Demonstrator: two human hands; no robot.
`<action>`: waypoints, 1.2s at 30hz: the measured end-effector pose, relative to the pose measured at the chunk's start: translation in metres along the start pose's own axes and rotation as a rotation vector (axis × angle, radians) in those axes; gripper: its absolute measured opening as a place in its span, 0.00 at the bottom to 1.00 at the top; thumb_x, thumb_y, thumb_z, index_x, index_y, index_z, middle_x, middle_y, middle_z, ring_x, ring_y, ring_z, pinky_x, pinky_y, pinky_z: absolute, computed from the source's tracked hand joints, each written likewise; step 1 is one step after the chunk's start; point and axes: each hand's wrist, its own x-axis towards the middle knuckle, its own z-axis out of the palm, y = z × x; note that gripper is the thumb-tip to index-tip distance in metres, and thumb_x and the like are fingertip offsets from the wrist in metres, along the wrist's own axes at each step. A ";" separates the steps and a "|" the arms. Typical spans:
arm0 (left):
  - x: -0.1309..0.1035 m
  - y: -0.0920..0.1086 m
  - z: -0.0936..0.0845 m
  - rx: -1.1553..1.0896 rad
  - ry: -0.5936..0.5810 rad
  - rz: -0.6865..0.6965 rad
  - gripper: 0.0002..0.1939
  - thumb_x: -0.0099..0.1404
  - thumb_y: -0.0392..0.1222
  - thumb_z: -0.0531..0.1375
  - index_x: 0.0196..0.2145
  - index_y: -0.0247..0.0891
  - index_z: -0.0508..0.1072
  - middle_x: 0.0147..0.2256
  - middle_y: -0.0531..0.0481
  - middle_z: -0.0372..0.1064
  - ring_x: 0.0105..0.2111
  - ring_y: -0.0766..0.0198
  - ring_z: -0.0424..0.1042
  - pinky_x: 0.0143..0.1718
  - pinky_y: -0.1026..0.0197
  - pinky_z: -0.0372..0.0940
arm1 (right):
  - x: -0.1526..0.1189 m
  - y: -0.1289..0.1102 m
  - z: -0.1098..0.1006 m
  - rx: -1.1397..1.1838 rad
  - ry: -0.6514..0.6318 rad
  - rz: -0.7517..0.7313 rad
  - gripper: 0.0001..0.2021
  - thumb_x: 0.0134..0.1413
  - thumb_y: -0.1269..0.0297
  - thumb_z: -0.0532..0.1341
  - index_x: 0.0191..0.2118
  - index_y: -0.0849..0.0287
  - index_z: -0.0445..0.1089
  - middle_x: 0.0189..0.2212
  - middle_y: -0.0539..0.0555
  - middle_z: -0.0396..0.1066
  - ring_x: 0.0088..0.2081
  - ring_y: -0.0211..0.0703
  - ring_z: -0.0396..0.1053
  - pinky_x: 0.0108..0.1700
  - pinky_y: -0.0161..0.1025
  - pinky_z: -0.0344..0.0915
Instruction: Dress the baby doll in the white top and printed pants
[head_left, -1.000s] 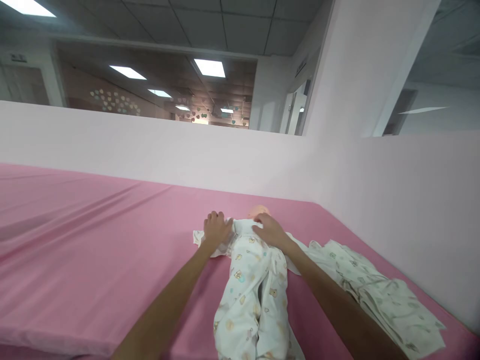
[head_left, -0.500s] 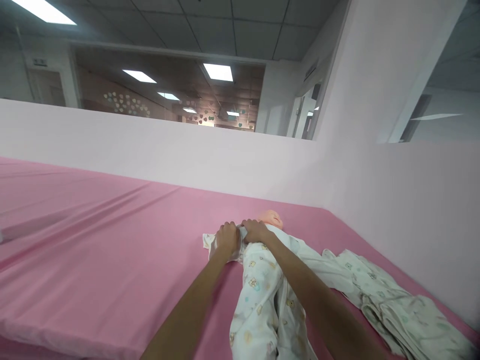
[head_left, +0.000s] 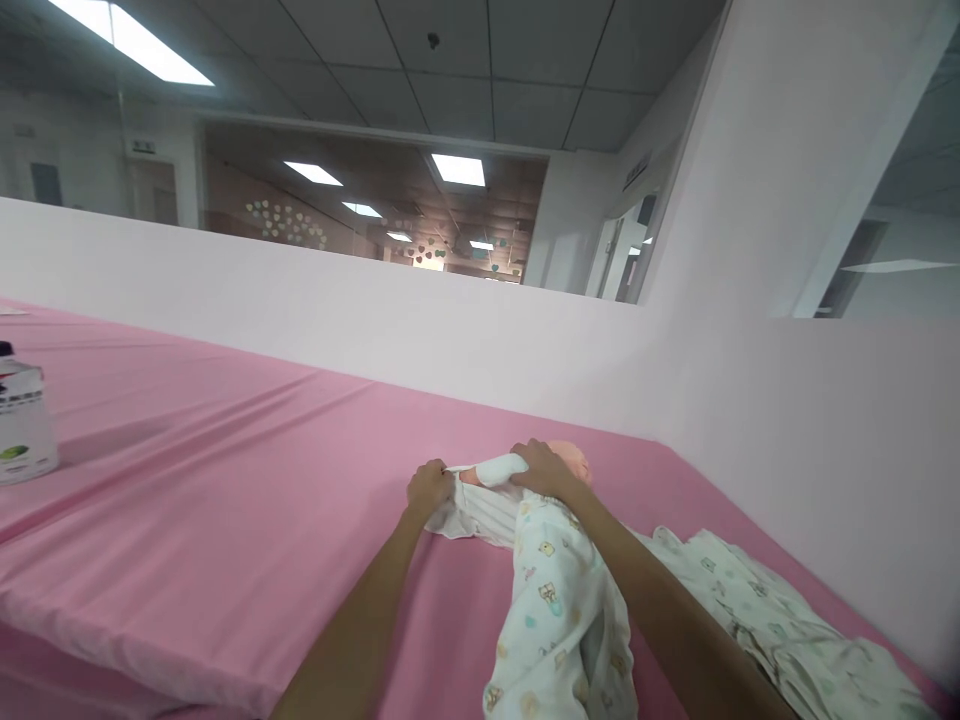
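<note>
A doll with a peach-coloured head [head_left: 574, 460] lies on a pink sheet [head_left: 262, 480], its lower body in white patterned cloth [head_left: 559, 610]. My left hand [head_left: 430, 487] is closed on the end of a white sleeve [head_left: 480, 515], left of the doll. The doll's arm [head_left: 499, 470], white-sleeved with a bit of peach showing at its end, points toward that hand. My right hand [head_left: 541, 470] is wrapped round the upper part of this arm, beside the head. Its fingertips are partly hidden.
More patterned cloth [head_left: 780, 610] lies crumpled at the right. A white bottle [head_left: 24, 420] with a dark cap stands at the far left. A white wall [head_left: 450, 340] with windows runs behind the bed and along its right side.
My left hand has moved left, away from my right hand, stretching the white sleeve. The doll's arm now shows between them. The view has shifted left, bringing in the bottle.
</note>
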 end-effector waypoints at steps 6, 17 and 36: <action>0.009 -0.012 -0.003 -0.394 -0.130 -0.061 0.07 0.60 0.41 0.56 0.28 0.36 0.70 0.25 0.48 0.71 0.26 0.62 0.72 0.26 0.64 0.61 | -0.010 0.009 -0.010 0.140 0.061 -0.001 0.18 0.54 0.59 0.59 0.51 0.55 0.67 0.44 0.55 0.66 0.42 0.43 0.66 0.38 0.35 0.58; -0.001 -0.006 -0.003 -0.903 -0.589 -0.023 0.16 0.64 0.47 0.57 0.41 0.31 0.72 0.36 0.37 0.75 0.36 0.60 0.76 0.37 0.62 0.71 | 0.009 -0.033 0.022 0.101 0.039 0.037 0.22 0.39 0.59 0.68 0.44 0.55 0.72 0.41 0.56 0.71 0.43 0.52 0.69 0.45 0.44 0.60; 0.006 -0.001 -0.019 -0.803 0.176 -0.136 0.17 0.68 0.49 0.49 0.41 0.34 0.70 0.45 0.40 0.73 0.46 0.56 0.73 0.46 0.53 0.69 | -0.217 0.137 0.042 0.200 0.254 0.949 0.15 0.58 0.57 0.48 0.39 0.59 0.68 0.37 0.62 0.72 0.41 0.58 0.70 0.39 0.46 0.60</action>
